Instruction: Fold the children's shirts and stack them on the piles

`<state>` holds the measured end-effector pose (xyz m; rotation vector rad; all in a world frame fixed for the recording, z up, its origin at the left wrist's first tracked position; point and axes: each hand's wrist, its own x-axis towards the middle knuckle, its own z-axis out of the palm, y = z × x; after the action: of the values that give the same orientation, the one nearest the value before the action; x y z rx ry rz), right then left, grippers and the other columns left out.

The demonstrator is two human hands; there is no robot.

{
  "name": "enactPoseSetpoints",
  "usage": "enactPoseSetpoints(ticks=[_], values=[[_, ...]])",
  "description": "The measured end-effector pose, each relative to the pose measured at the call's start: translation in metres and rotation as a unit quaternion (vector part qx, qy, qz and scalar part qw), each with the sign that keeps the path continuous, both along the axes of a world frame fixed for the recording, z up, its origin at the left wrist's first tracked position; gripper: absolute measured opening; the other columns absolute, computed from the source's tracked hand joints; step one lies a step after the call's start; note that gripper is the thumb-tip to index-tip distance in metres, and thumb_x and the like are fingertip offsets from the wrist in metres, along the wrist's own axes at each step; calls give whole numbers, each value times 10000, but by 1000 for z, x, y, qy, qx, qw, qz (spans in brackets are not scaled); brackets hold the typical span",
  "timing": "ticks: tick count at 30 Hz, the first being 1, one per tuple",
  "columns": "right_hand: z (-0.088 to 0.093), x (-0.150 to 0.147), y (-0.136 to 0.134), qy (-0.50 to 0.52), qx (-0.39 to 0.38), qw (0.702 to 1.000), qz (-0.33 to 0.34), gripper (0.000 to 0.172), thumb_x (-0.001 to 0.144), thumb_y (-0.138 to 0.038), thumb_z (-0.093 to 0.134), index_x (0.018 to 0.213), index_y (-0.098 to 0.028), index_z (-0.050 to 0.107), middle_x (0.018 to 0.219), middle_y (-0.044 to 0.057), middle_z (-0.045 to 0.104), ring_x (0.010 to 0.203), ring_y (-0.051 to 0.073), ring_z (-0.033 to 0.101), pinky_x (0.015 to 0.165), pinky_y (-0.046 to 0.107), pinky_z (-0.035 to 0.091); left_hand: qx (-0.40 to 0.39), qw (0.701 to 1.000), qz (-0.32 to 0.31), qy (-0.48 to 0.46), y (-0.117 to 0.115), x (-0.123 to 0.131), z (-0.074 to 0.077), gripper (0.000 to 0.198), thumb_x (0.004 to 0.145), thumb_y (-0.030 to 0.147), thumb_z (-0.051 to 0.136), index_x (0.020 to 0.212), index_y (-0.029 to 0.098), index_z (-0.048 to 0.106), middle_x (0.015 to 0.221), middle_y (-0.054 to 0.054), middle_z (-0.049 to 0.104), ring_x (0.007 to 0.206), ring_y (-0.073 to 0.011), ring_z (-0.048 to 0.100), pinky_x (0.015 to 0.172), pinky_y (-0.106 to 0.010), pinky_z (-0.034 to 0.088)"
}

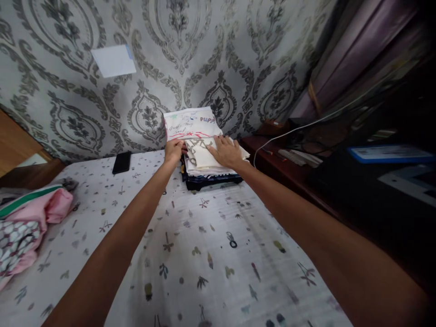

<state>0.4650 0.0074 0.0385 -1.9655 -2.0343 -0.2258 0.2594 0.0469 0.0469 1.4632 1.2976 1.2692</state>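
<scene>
A stack of folded clothes sits on the bed against the wall, with dark pieces at the bottom. On top lies a cream folded cloth with a grey-brown print. Behind it, a white cloth with coloured handwriting and red marks leans up towards the wall. My left hand is closed at the stack's left side, fingers pinching the lower edge of the white cloth. Flat on the cream cloth rests my right hand, its fingers stretched out and apart.
A black phone lies on the patterned bedsheet. Pink clothing is heaped at the left edge. To the right stands a dark red wooden surface with a white cable across it. White paper hangs on the wall.
</scene>
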Motion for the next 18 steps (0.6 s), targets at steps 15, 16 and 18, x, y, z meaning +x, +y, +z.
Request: enactPoseSetpoints(ticks=[15,16,18], values=[[-23,-83,-142,66,31,964,254,487,1040,-379,292,1405,-205,564,1563,125,470,1506,273,323,1238,568,157,7,985,-5,173,-163,-160,-65,145,830,273,503,861,193,621,752,3,642,618,-123,563,629,-234,455],[-34,-95,-162,71,6,950,303,480,1039,-370,308,1407,-204,567,1549,132,489,1500,273,339,1237,577,174,1,985,0,172,-175,-173,-65,157,832,298,507,856,193,622,768,0,645,590,-118,536,597,-232,442],[-55,-117,-200,85,-34,922,376,469,1036,-352,339,1420,-200,561,1540,141,497,1491,272,361,1230,583,230,-7,987,14,162,-194,-196,-64,181,821,337,522,849,191,625,790,-8,652,550,-110,498,559,-233,423]])
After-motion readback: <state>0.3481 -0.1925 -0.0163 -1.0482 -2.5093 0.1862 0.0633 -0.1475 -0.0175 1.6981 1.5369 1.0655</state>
